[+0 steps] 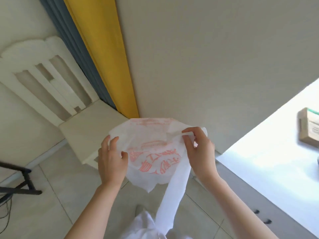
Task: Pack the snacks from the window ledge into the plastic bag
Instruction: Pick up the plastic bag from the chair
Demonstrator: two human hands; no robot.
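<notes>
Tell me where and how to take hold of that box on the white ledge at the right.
Grip the flat tan cardboard box across its two long side edges, coming down from above. It lies flat on the bright white window ledge, so its broad face is up and its sides are free. Both the left hand and right hand hold the thin white plastic bag with red print, so one must let go first.

**Colour and Pattern Findings**

Plastic bag [151, 152]: translucent white, printed with orange-red characters and line drawings (print too blurred to read). Curtain [103, 54]: mustard-yellow panel beside a blue-grey pleated panel. Chair [51, 80]: white, slatted back, cream seat. Wall [207, 57]: plain pale beige. Floor [51, 195]: pale grey tiles with darker joints. Ledge [267, 161]: bright white. Box [309, 126] on it: tan with a green edge. Stand [25, 180]: black.
</notes>
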